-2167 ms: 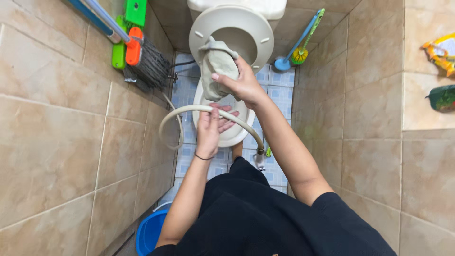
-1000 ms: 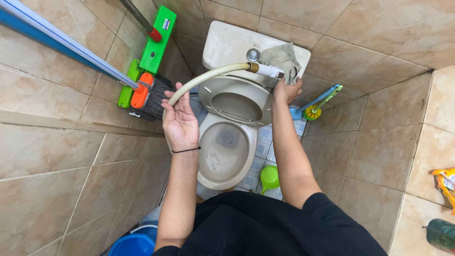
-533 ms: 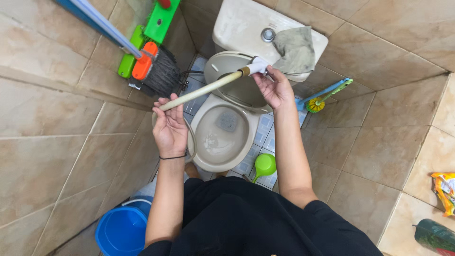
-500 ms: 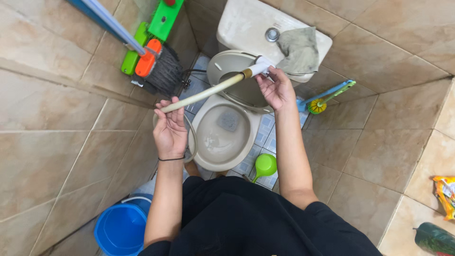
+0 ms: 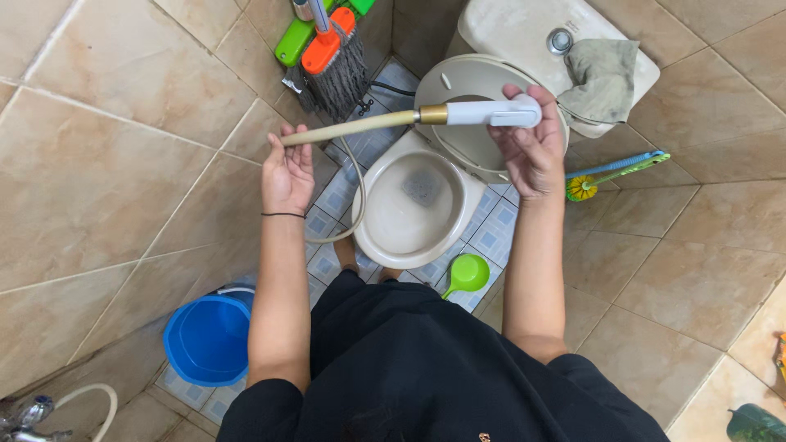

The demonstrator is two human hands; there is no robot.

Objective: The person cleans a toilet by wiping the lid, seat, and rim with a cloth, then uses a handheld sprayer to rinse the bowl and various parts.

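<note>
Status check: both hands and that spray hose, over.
Right hand gripping white sprayer head above open toilet bowl. Left hand supporting beige hose. Grey cloth on tank, nothing blocking.

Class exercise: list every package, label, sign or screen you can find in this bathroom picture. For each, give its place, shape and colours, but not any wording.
Green pouch: bottom right corner on the tiled ledge, rounded dark green end, cut off by the frame.
Yellow-orange wrapper: right edge above the pouch, only a thin crinkled sliver showing.
No signs, screens or separate labels can be seen.
</note>
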